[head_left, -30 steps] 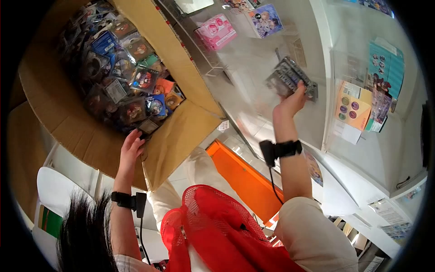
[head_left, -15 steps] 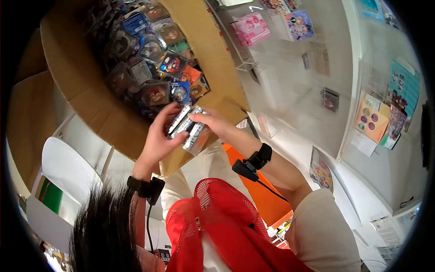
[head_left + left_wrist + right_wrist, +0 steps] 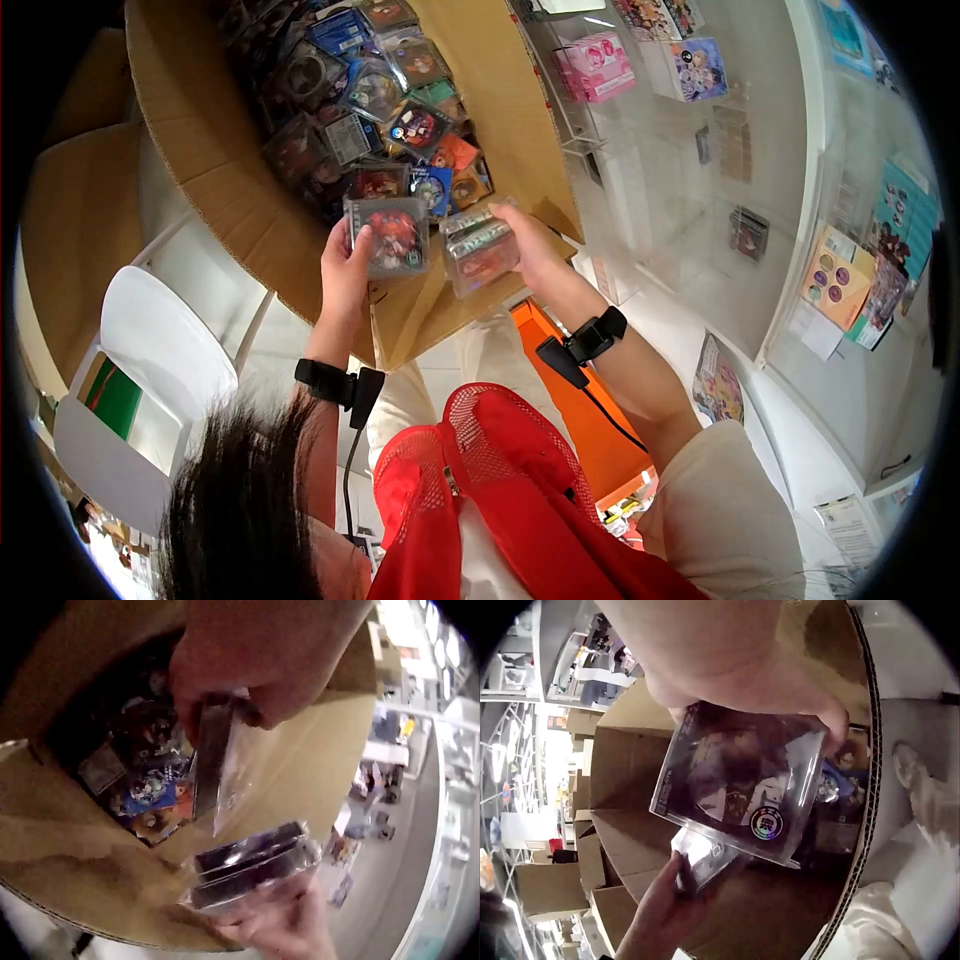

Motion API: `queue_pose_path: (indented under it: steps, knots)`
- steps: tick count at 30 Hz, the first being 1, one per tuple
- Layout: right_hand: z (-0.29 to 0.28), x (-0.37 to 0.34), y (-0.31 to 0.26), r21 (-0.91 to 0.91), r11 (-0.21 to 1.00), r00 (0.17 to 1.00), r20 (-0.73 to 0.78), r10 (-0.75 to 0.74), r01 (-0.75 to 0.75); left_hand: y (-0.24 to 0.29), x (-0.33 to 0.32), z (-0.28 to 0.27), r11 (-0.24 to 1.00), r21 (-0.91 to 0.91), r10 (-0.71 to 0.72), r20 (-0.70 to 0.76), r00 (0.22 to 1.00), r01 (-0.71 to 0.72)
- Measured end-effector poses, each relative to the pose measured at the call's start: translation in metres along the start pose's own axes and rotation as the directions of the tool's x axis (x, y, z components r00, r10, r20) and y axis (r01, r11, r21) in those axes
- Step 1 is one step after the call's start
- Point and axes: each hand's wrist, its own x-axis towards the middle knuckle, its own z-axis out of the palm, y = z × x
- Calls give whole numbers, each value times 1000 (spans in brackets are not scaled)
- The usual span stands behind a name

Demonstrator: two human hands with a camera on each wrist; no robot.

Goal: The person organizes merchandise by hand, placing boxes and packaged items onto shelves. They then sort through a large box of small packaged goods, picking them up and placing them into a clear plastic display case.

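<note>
A white chair [image 3: 165, 330] with a green panel [image 3: 115, 400] at its seat stands at the left of the head view, and pale floor [image 3: 442, 382] shows at the lower middle near an orange panel [image 3: 600, 440]. To the right are clear display panels [image 3: 680, 225] with white framing [image 3: 812, 170], above a white lower surface [image 3: 655, 330]. The wrist views show white shelving [image 3: 386, 752] farther off and bright elongated lights [image 3: 496, 761], some blurred.
</note>
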Motion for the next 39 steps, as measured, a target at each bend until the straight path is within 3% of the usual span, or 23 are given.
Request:
queue_pose_path:
  steps: [1,3,5,7,8,9,11,15,19,22,23,25,30,31,32,33,35,37,39]
  knots:
    - [0,1,0,-36,999,999,-21,-40,40,-1,2,-3,996,-73,-46,14,999,47]
    - [-3,5,2,-109,988,991,-59,-120,113,-4,-1,-2,987,68,-146,-31,989,148]
    - [-2,4,7,-228,970,995,-35,-95,84,-5,-7,3,946,199,-241,-93,966,255]
    - [1,4,13,-318,945,997,-11,-80,72,-5,-17,12,976,144,-188,162,969,165]
    - [7,5,18,-350,934,997,3,-75,71,0,-21,14,983,110,-179,359,916,149]
    - [12,5,23,-381,922,997,16,-69,70,-1,-25,20,977,-21,-178,455,873,211]
    - [16,6,27,-400,914,998,31,-61,69,5,-31,29,945,218,-322,483,814,244]
    - [12,11,35,-338,936,994,3,-105,100,-8,-23,25,967,221,-216,436,874,129]
    - [-6,18,35,-255,957,990,42,-133,139,-7,-14,26,962,-62,-247,208,946,265]
    - [-7,10,21,-217,968,988,-68,-142,124,-10,-2,19,936,-219,-285,-13,958,276]
    - [-7,9,17,-198,973,984,-111,-138,114,-19,1,12,969,-171,-189,-38,981,180]
    - [-8,8,13,-263,949,971,-113,-212,176,-25,8,12,936,217,-188,-362,913,279]
    - [-19,14,21,-538,830,937,-192,-292,148,-49,6,-13,946,172,-218,-296,930,277]
    - [-16,13,18,-508,850,945,-189,-267,139,-50,4,-13,947,183,-204,-289,936,263]
    - [-12,11,15,-478,869,951,-190,-246,129,-50,0,-12,972,59,-206,-257,944,229]
    - [-9,11,13,-448,886,954,-196,-226,118,-50,0,-14,953,175,-195,-274,942,248]
    - [-7,24,13,-671,727,909,-200,-365,144,-61,6,-20,948,204,-191,-244,951,243]
    - [-12,55,22,-767,621,887,-160,-433,164,-55,5,-14,933,223,-221,-263,939,283]
    - [-12,80,31,-918,345,637,-148,-757,196,-43,3,-6,930,189,-259,-273,926,316]
